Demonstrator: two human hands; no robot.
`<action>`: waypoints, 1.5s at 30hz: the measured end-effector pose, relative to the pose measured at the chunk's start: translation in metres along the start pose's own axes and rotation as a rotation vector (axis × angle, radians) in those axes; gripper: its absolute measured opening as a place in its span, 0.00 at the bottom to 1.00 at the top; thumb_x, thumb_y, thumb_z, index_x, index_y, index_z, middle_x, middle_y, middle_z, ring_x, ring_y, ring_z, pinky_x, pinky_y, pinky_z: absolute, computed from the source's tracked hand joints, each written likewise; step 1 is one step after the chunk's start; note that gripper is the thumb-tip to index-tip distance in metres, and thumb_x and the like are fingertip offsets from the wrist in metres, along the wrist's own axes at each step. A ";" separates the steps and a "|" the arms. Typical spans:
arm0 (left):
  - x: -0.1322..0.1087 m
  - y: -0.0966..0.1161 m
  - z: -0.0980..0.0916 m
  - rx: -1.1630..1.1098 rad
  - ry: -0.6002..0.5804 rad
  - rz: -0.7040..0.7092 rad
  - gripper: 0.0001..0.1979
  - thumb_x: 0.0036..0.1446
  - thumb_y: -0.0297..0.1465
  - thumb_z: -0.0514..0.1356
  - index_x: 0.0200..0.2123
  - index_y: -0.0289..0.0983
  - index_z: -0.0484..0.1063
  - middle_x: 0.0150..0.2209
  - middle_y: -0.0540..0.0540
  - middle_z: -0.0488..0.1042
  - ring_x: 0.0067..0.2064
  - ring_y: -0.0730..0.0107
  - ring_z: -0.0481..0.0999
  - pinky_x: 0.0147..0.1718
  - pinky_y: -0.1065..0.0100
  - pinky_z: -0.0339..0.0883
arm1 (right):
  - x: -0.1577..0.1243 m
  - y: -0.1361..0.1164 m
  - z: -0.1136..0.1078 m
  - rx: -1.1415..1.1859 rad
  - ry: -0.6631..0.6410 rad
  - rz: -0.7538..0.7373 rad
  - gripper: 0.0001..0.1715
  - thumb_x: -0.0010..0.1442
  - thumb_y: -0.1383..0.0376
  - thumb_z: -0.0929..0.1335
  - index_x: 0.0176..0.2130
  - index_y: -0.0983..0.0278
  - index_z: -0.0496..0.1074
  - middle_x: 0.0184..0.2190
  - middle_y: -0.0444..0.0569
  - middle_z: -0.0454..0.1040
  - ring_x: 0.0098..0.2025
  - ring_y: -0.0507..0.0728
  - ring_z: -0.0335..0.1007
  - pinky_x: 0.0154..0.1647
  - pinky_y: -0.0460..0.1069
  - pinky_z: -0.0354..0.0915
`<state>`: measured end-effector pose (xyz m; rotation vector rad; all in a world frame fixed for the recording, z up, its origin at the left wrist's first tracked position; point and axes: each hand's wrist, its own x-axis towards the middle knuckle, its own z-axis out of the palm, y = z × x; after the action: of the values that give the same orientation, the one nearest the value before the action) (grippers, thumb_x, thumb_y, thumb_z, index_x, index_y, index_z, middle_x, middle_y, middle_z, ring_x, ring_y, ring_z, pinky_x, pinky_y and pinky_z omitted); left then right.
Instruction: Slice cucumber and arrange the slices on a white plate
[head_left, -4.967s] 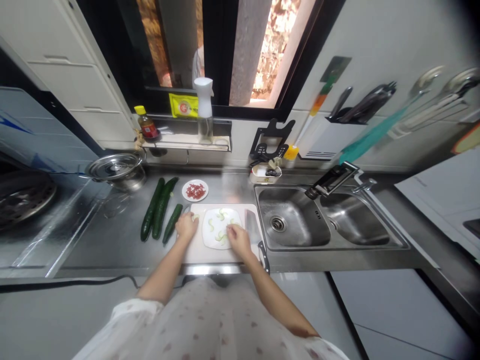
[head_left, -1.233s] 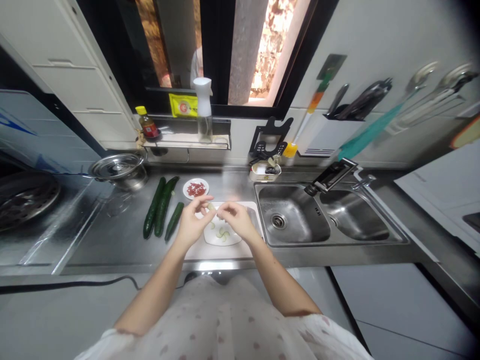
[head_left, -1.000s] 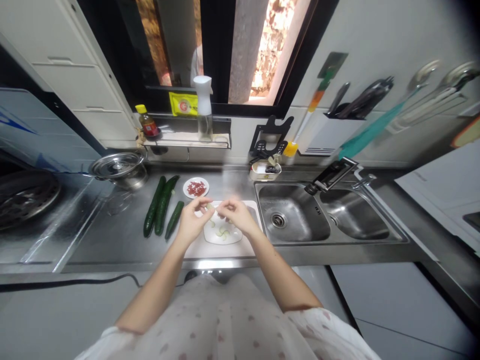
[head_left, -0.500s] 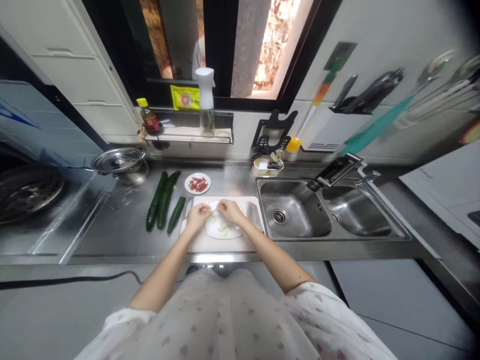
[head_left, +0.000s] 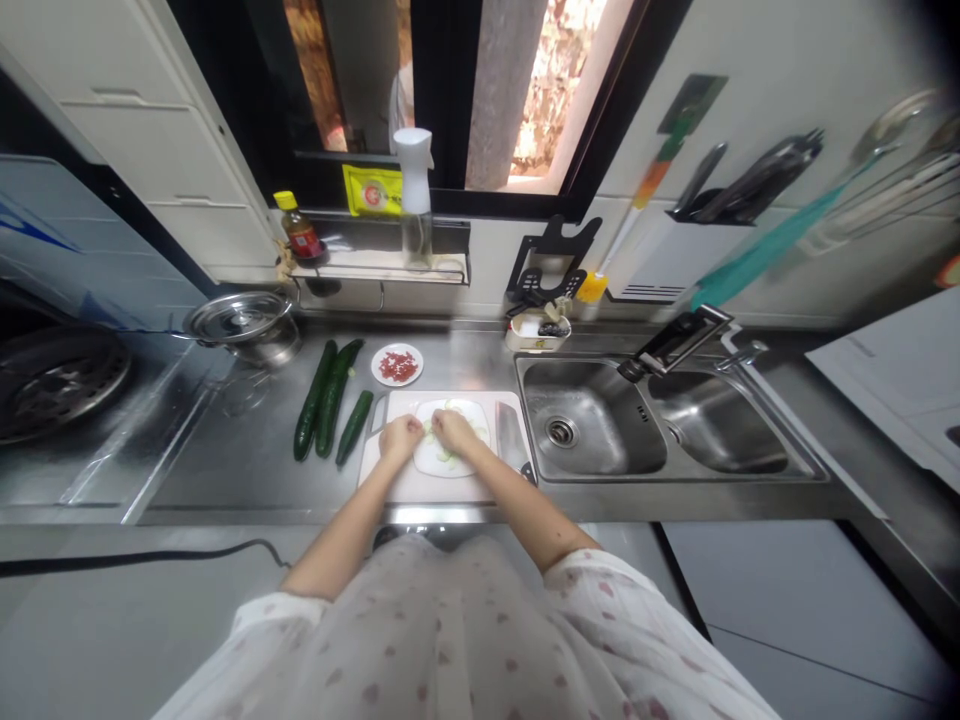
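Observation:
My left hand (head_left: pixel 403 437) is closed in a pinch over the left side of a white plate (head_left: pixel 424 464), with a thin pale green cucumber slice (head_left: pixel 428 426) at its fingertips. Close beside it, over the middle of the plate, my right hand (head_left: pixel 453 432) is also pinched; what its fingers hold is hidden. More cucumber slices (head_left: pixel 448 456) lie on the plate below the hands. Under the plate is a white cutting board (head_left: pixel 405 490). A knife (head_left: pixel 511 436) rests along the board's right side, its dark handle toward me.
Two long cucumbers (head_left: pixel 330 405) and a shorter cucumber piece (head_left: pixel 355 428) lie left of the board. Behind it sits a small plate (head_left: pixel 377 362) of chopped red pieces. A double sink (head_left: pixel 592 420) is at the right; a lidded steel pot (head_left: pixel 262 340) stands at the back left.
Both hands have drawn slightly closer together and lower over the plate. My right hand has shifted a little left, and the knife's handle now shows past my forearm.

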<state>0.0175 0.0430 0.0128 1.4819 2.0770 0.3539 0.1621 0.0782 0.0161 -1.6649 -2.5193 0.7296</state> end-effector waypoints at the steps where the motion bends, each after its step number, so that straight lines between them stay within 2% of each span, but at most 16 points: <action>1: 0.001 0.000 0.002 0.024 0.007 -0.001 0.08 0.53 0.34 0.59 0.35 0.42 0.77 0.36 0.47 0.80 0.38 0.65 0.77 0.34 0.70 0.62 | 0.000 0.000 0.001 -0.003 -0.002 0.004 0.13 0.64 0.69 0.61 0.43 0.67 0.73 0.39 0.55 0.77 0.39 0.54 0.69 0.36 0.45 0.54; 12: 0.001 -0.001 0.008 0.168 0.032 0.049 0.10 0.56 0.34 0.56 0.37 0.42 0.77 0.39 0.45 0.80 0.43 0.60 0.76 0.38 0.67 0.62 | 0.006 0.003 0.014 -0.043 -0.003 0.000 0.14 0.66 0.69 0.58 0.43 0.67 0.72 0.41 0.55 0.76 0.41 0.55 0.70 0.38 0.46 0.55; 19: 0.001 0.001 0.009 0.186 0.029 0.105 0.11 0.57 0.31 0.55 0.38 0.40 0.77 0.41 0.43 0.79 0.46 0.61 0.75 0.41 0.67 0.62 | 0.008 0.004 0.016 -0.084 -0.029 0.002 0.13 0.66 0.69 0.59 0.43 0.67 0.71 0.43 0.56 0.76 0.43 0.55 0.70 0.40 0.46 0.57; 27: 0.000 -0.003 0.010 0.220 0.051 0.156 0.12 0.58 0.33 0.56 0.44 0.40 0.75 0.42 0.44 0.77 0.47 0.60 0.73 0.44 0.65 0.61 | 0.004 0.004 0.012 -0.107 -0.031 -0.015 0.14 0.66 0.69 0.59 0.45 0.67 0.71 0.43 0.56 0.76 0.44 0.56 0.71 0.42 0.46 0.58; 32: -0.016 -0.010 0.010 0.315 0.135 0.325 0.14 0.62 0.34 0.52 0.46 0.40 0.74 0.43 0.42 0.73 0.47 0.59 0.70 0.46 0.62 0.59 | 0.002 0.000 0.005 -0.128 -0.054 -0.001 0.13 0.66 0.69 0.60 0.46 0.67 0.70 0.45 0.57 0.75 0.47 0.57 0.70 0.43 0.47 0.59; 36: -0.029 -0.016 0.012 0.398 0.104 0.486 0.16 0.64 0.36 0.50 0.48 0.43 0.74 0.44 0.41 0.71 0.48 0.56 0.66 0.47 0.59 0.57 | 0.000 -0.002 0.002 -0.115 -0.060 0.013 0.13 0.66 0.68 0.60 0.47 0.66 0.70 0.44 0.57 0.76 0.47 0.57 0.71 0.43 0.47 0.59; 40: -0.033 -0.019 0.014 0.436 0.075 0.508 0.17 0.65 0.37 0.50 0.52 0.44 0.72 0.48 0.40 0.69 0.49 0.55 0.63 0.47 0.58 0.56 | -0.002 -0.004 -0.001 -0.105 -0.058 0.028 0.13 0.65 0.68 0.61 0.47 0.66 0.69 0.44 0.57 0.76 0.48 0.57 0.70 0.43 0.47 0.59; 45: -0.035 -0.017 0.013 0.436 0.096 0.528 0.18 0.65 0.37 0.48 0.52 0.42 0.72 0.51 0.39 0.68 0.51 0.54 0.62 0.47 0.57 0.56 | -0.003 -0.006 -0.002 -0.101 -0.052 0.034 0.13 0.66 0.68 0.60 0.47 0.66 0.70 0.43 0.57 0.76 0.47 0.58 0.71 0.42 0.47 0.59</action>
<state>0.0203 0.0036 0.0036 2.3215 1.8818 0.1703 0.1591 0.0745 0.0212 -1.7464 -2.6108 0.6675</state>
